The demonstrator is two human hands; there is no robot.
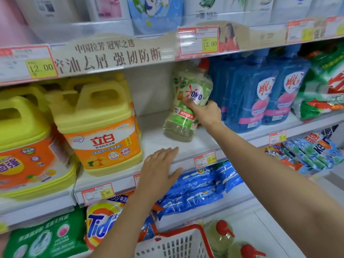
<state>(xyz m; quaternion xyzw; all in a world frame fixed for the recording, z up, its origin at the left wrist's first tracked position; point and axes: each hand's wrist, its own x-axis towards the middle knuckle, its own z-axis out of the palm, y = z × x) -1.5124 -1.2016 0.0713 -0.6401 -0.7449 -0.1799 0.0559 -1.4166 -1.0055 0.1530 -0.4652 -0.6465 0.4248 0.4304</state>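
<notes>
R hand (208, 114) grips the OMO bottle (195, 88) round its middle: thumb lies across the front of the label, other fingers curl behind the bottle and are mostly hidden. The bottle is clear w/ pale greenish liquid, a green label and a red cap. It's tilted, cap leaning up and to the right, close under the shelf above. It's on the middle shelf (160, 135), in the gap btw the yellow jug (104, 125) and the blue pouches (260, 95), nearer the pouches. Its base is low over the shelf board; can't tell if it touches.

L hand (160, 169) rests palm down on the front edge of the same shelf, fingers straight and pressed close together, thumb out to the side, holding nothing. It's just beside a price tag (205, 159), w/ blue bags (201, 190) on the shelf below. A white basket w/ red rim (178, 243) sits at the bottom, under both arms.
</notes>
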